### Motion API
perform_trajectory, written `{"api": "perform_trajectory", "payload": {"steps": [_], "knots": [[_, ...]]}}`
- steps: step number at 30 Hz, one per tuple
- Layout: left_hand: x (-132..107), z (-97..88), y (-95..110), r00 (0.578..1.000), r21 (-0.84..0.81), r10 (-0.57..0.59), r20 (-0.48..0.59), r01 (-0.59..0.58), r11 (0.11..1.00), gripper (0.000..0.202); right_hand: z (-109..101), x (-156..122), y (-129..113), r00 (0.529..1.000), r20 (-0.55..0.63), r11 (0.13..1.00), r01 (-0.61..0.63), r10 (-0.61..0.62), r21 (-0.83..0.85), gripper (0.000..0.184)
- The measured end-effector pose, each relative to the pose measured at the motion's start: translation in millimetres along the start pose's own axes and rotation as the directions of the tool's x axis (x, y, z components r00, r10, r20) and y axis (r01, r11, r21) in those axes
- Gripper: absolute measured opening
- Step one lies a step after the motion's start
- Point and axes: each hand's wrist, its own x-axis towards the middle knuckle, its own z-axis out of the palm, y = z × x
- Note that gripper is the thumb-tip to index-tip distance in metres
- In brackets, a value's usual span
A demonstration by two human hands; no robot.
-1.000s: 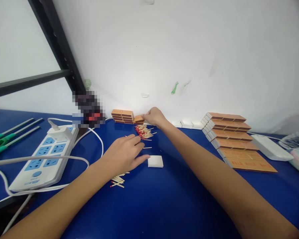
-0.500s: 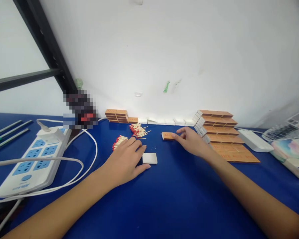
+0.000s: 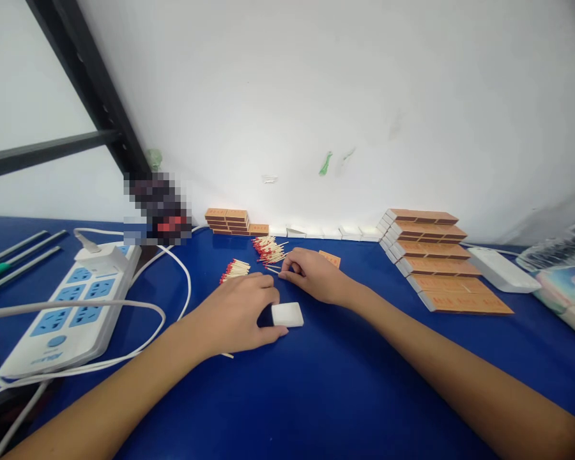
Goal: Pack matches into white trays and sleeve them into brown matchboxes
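Observation:
My left hand [image 3: 242, 313] curls around the left end of a small white matchbox tray [image 3: 288, 315], thumb at its near edge and index finger at its far edge. My right hand [image 3: 311, 275] is closed in a pinch on a match [image 3: 272, 269], beside a loose pile of red-tipped matches [image 3: 269, 249]. A second bunch of matches [image 3: 236, 269] lies just beyond my left hand, which partly covers it. Behind my right hand lies an orange matchbox [image 3: 330, 258], partly hidden. One stray match [image 3: 227, 354] lies under my left wrist.
Orange matchboxes form a stepped stack [image 3: 426, 262] at right and a smaller stack [image 3: 227, 220] at back left. White trays [image 3: 321, 232] line the wall. A power strip [image 3: 76, 313] with looping white cables stands at left, a white device [image 3: 503, 269] at right.
My right hand has left the orange matchbox and moved left to the match pile, pinching a match. My left hand has closed in slightly around the tray. The view has shifted a little.

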Motion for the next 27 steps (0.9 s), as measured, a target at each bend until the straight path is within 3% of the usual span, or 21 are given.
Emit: {"api": "perform_trajectory", "payload": {"steps": [6,15,20,24,27], "knots": [[1,-13.3,-21,0.998,0.040,-0.058,-0.014,0.058,0.997,0.033,-12,-11,3,1.000,0.020,1.000,-0.011,0.012,-0.023,0.013],[4,-7.8,-15,0.999,0.018,-0.031,-0.012,0.031,0.999,0.034,3,4,0,0.999,-0.041,0.999,0.027,-0.028,-0.039,0.005],[2,-12.4,-24,0.999,0.021,-0.030,-0.024,0.031,0.999,0.036,5,4,1,0.998,-0.048,0.998,0.044,-0.046,-0.042,0.002],[2,-14.1,-30,0.999,0.017,-0.029,-0.046,0.030,0.999,0.031,6,3,2,0.997,-0.043,0.998,0.057,-0.058,-0.031,0.008],[2,-12.7,-28,0.997,-0.004,-0.031,-0.073,0.030,1.000,0.041,6,2,4,0.997,-0.030,0.997,0.067,-0.068,-0.027,0.009]]}}
